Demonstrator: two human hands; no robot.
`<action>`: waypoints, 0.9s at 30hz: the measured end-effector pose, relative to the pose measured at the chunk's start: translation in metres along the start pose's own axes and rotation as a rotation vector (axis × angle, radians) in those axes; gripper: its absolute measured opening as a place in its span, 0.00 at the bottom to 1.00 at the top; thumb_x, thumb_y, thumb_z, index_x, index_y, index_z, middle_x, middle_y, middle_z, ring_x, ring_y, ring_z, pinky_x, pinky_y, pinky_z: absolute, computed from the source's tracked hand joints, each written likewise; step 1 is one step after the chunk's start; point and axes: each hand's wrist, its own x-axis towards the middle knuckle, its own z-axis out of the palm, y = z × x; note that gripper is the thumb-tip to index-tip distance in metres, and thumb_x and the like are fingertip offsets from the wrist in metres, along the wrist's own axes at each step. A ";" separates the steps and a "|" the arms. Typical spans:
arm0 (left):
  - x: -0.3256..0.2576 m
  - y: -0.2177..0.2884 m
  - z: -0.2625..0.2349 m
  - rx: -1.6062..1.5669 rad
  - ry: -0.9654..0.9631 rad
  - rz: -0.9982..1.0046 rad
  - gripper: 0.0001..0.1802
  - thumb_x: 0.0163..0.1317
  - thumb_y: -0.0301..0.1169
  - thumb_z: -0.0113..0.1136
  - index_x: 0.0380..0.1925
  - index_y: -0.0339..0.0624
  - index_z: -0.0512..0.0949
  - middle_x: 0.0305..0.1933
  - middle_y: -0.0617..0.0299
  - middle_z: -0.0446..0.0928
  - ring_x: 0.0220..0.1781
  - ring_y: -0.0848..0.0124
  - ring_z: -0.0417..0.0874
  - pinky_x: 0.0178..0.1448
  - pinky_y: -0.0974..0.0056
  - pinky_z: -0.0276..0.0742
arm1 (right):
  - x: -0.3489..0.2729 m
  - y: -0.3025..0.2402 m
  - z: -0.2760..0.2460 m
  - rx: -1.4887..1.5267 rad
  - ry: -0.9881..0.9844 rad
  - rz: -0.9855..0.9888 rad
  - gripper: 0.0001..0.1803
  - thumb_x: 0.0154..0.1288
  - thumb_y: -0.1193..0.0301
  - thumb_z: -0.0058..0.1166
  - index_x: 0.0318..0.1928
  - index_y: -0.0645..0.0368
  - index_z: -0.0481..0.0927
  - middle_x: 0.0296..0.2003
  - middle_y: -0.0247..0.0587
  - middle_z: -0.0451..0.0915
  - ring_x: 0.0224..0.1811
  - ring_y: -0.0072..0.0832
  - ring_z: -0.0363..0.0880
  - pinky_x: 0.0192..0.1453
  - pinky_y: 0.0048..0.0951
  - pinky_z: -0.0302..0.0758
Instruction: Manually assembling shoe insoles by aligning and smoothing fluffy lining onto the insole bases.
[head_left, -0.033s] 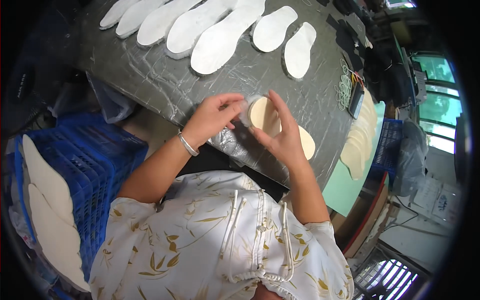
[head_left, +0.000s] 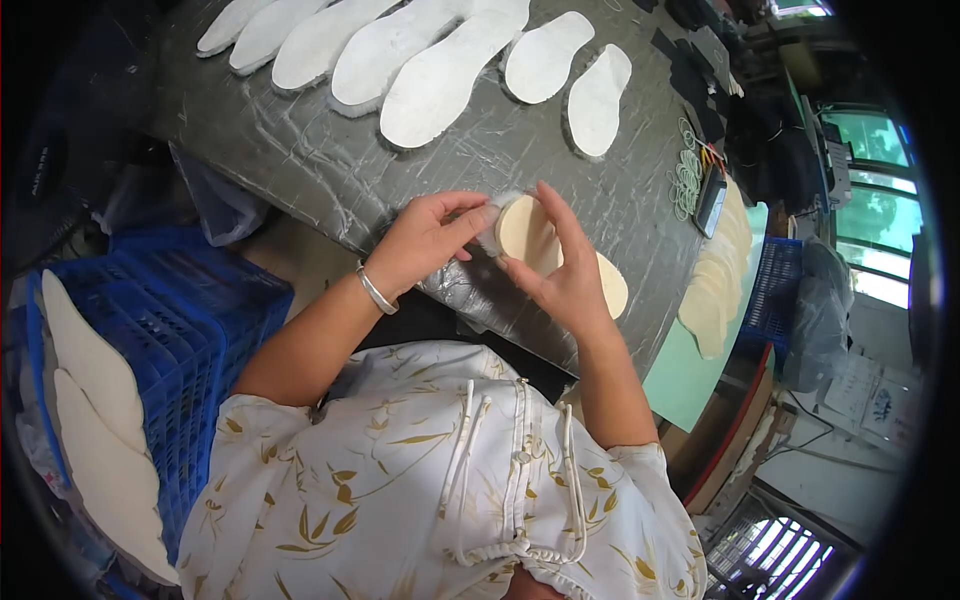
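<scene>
My right hand (head_left: 565,280) grips a cream-coloured insole (head_left: 522,232) by its sides, thumb at the near edge and fingers at the far edge. White fluffy lining shows along the left rim of its rounded end. At that rim, the thumb and fingers of my left hand (head_left: 425,238) pinch the fluffy edge. The other end of the insole sticks out to the right, past my right hand. Part of it is hidden behind that hand. Farther back, several white fluffy-edged insoles (head_left: 430,100) lie on the dark table (head_left: 300,165).
Cream insoles overlap in a row on a pale green sheet (head_left: 690,375) at the right. Beside them lie a phone-like dark device (head_left: 711,205) and a coil of pale cord (head_left: 686,185). Large cream pieces (head_left: 100,460) lean against a blue plastic crate (head_left: 190,350) at my left.
My left thumb and fingertips have shifted slightly and come together on the fluffy rim. The right hand and the insole stay nearly in place.
</scene>
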 end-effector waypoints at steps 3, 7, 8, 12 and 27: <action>0.000 0.001 0.003 -0.001 -0.125 -0.002 0.18 0.71 0.39 0.56 0.51 0.37 0.80 0.42 0.65 0.81 0.40 0.80 0.80 0.40 0.73 0.77 | -0.001 -0.001 -0.001 -0.018 -0.001 -0.025 0.46 0.49 0.72 0.71 0.69 0.61 0.62 0.63 0.53 0.71 0.65 0.47 0.72 0.67 0.40 0.69; 0.002 -0.002 0.007 -0.154 -0.127 0.008 0.20 0.69 0.41 0.58 0.49 0.35 0.81 0.40 0.66 0.83 0.39 0.81 0.79 0.39 0.73 0.77 | -0.004 0.006 0.000 0.043 0.006 -0.005 0.47 0.50 0.72 0.72 0.69 0.60 0.62 0.63 0.50 0.72 0.66 0.45 0.71 0.68 0.39 0.68; 0.002 -0.004 0.008 -0.196 -0.138 -0.003 0.19 0.69 0.40 0.58 0.49 0.35 0.82 0.40 0.66 0.83 0.38 0.81 0.79 0.39 0.73 0.77 | -0.005 0.009 0.001 0.082 0.011 -0.007 0.47 0.50 0.72 0.72 0.70 0.60 0.61 0.63 0.50 0.72 0.66 0.44 0.71 0.68 0.39 0.67; 0.005 -0.010 0.008 -0.154 -0.083 0.036 0.15 0.69 0.36 0.59 0.46 0.35 0.82 0.38 0.66 0.82 0.36 0.82 0.79 0.39 0.73 0.76 | -0.007 0.008 0.000 0.141 0.014 -0.007 0.46 0.50 0.72 0.72 0.69 0.59 0.63 0.63 0.49 0.72 0.66 0.44 0.71 0.68 0.40 0.68; 0.006 -0.011 0.008 -0.204 -0.020 0.120 0.10 0.69 0.32 0.58 0.41 0.35 0.80 0.34 0.66 0.80 0.37 0.81 0.78 0.44 0.73 0.74 | 0.003 -0.003 0.000 -0.078 0.014 -0.091 0.39 0.50 0.75 0.71 0.64 0.58 0.70 0.60 0.52 0.73 0.61 0.47 0.75 0.61 0.40 0.74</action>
